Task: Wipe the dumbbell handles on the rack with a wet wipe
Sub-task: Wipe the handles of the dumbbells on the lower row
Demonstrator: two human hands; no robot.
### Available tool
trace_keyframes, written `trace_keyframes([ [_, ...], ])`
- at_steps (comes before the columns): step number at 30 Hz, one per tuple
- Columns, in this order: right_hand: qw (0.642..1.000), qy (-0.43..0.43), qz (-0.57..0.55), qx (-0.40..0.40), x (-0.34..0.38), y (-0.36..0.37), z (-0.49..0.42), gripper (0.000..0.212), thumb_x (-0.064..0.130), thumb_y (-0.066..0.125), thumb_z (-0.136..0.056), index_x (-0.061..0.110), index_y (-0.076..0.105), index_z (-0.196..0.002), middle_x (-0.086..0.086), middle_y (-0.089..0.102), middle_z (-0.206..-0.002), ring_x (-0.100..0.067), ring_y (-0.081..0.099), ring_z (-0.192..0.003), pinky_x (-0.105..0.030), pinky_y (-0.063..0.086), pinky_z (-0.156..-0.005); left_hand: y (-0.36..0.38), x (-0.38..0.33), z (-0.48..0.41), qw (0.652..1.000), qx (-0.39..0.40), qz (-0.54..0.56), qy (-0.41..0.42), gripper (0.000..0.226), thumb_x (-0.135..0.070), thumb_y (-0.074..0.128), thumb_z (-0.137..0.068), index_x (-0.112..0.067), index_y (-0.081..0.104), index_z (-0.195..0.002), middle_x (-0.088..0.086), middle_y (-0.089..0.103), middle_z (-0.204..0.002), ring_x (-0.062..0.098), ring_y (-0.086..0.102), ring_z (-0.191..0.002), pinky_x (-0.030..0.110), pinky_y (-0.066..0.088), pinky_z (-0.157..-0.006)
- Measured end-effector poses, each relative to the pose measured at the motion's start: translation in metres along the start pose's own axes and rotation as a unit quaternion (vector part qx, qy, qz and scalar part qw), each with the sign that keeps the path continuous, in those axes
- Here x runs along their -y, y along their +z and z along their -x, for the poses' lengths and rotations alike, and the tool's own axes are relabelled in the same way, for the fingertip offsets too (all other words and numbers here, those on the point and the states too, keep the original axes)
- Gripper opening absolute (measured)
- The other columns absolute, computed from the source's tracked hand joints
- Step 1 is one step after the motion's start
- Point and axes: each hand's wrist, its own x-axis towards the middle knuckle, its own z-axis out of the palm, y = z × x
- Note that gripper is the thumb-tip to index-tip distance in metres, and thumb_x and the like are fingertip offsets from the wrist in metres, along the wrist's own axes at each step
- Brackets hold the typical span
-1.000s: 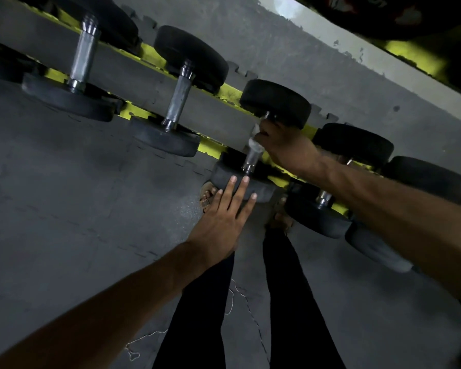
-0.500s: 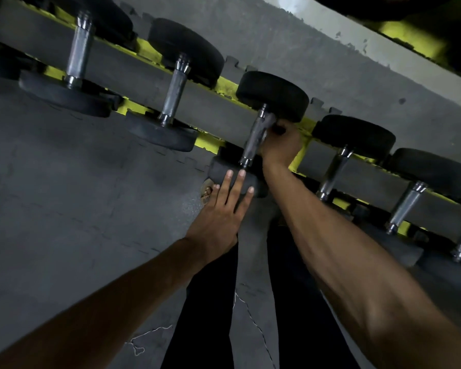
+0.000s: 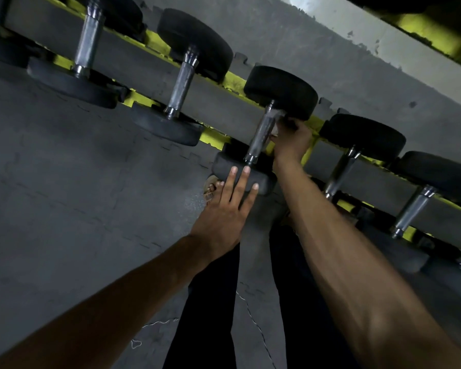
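Midway along rack (image 3: 233,81), right hand (image 3: 290,139) grips wet wipe (image 3: 276,121) on a dumbbell handle (image 3: 262,131); left hand (image 3: 221,211) flat, bracing its head (image 3: 261,182); rightward handles (image 3: 341,171) prob. unwiped.

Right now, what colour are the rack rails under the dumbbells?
Yellow: rack, seen best in the head view.
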Motion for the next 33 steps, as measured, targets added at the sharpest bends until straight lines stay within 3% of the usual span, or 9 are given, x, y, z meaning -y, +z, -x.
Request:
trace_keyframes([
  [3,0.924,-0.243,0.294,-0.004,-0.009,-0.007,0.013,0.017,0.022,0.058,-0.087,0.014,0.072,-0.093,-0.008,0.070,-0.102,-0.024,0.065,-0.093,-0.030,0.045,-0.070,-0.004,-0.001,0.001,1.000,0.005,-0.004,-0.004,0.100,-0.034,0.058,-0.093,-0.007,-0.006,-0.165,0.031,-0.032,-0.162,0.051,-0.020,-0.153,0.059,0.021,-0.123],
  [8,0.706,-0.517,0.481,0.053,-0.009,-0.023,-0.005,0.021,0.016,0.063,-0.084,0.019,0.075,-0.101,-0.004,0.068,-0.103,-0.030,0.062,-0.086,-0.035,0.046,-0.054,-0.008,-0.003,0.002,1.000,0.006,-0.011,-0.006,0.098,-0.030,0.057,-0.093,-0.006,-0.006,-0.164,0.032,-0.031,-0.161,0.052,-0.019,-0.153,0.059,0.020,-0.124],
  [11,0.603,-0.584,0.524,0.145,-0.004,-0.026,-0.010,0.022,0.015,0.056,-0.088,0.018,0.073,-0.103,0.000,0.070,-0.105,-0.030,0.061,-0.091,-0.035,0.047,-0.059,-0.008,-0.003,0.001,1.000,0.004,-0.012,-0.008,0.100,-0.030,0.059,-0.092,-0.006,-0.005,-0.164,0.032,-0.031,-0.162,0.052,-0.018,-0.154,0.058,0.019,-0.125],
  [15,0.440,-0.588,0.612,0.294,0.010,-0.029,-0.005,0.027,0.014,0.055,-0.083,0.016,0.068,-0.107,-0.001,0.066,-0.111,-0.028,0.057,-0.102,-0.030,0.040,-0.063,-0.007,-0.005,0.002,1.000,0.004,-0.011,-0.011,0.098,-0.030,0.057,-0.092,-0.005,-0.004,-0.165,0.032,-0.031,-0.162,0.052,-0.019,-0.153,0.058,0.018,-0.126],
  [20,0.350,-0.588,0.623,0.379,0.025,-0.034,-0.013,0.047,0.008,0.066,-0.076,0.008,0.060,-0.122,-0.008,0.054,-0.130,-0.029,0.050,-0.117,-0.034,0.053,-0.062,-0.008,-0.007,0.001,1.000,0.004,-0.005,-0.019,0.099,-0.028,0.059,-0.093,-0.005,-0.005,-0.164,0.032,-0.032,-0.162,0.051,-0.020,-0.153,0.058,0.018,-0.126],
  [22,0.307,-0.592,0.619,0.415,0.027,-0.031,-0.014,0.040,0.007,0.063,-0.083,0.008,0.060,-0.123,-0.008,0.056,-0.127,-0.030,0.051,-0.116,-0.036,0.055,-0.063,-0.008,-0.008,0.001,1.000,0.010,-0.003,-0.020,0.099,-0.028,0.058,-0.093,-0.006,-0.007,-0.164,0.031,-0.034,-0.161,0.051,-0.021,-0.153,0.058,0.018,-0.126],
  [26,0.236,-0.618,0.609,0.438,0.039,-0.017,-0.013,0.035,0.017,0.044,-0.093,0.016,0.057,-0.125,-0.008,0.066,-0.106,-0.033,0.063,-0.095,-0.040,0.053,-0.063,-0.009,-0.009,0.001,1.000,0.009,0.005,-0.024,0.097,-0.029,0.056,-0.094,-0.006,-0.007,-0.164,0.031,-0.035,-0.160,0.051,-0.022,-0.153,0.057,0.018,-0.126],
  [30,0.139,-0.613,0.627,0.460,0.054,-0.009,-0.006,0.019,0.015,0.049,-0.094,0.015,0.058,-0.111,-0.008,0.066,-0.100,-0.033,0.068,-0.080,-0.037,0.040,-0.058,-0.007,-0.010,0.001,1.000,0.007,0.005,-0.024,0.096,-0.029,0.054,-0.095,-0.006,-0.008,-0.164,0.032,-0.036,-0.160,0.051,-0.022,-0.152,0.057,0.019,-0.125],
  [33,0.141,-0.595,0.680,0.405,0.064,-0.005,-0.010,0.011,0.022,0.060,-0.090,0.019,0.065,-0.100,-0.003,0.068,-0.090,-0.025,0.069,-0.071,-0.032,0.036,-0.054,-0.006,-0.010,0.000,1.000,0.004,0.004,-0.028,0.097,-0.032,0.055,-0.094,-0.006,-0.006,-0.164,0.032,-0.034,-0.160,0.052,-0.021,-0.153,0.058,0.020,-0.124],
])
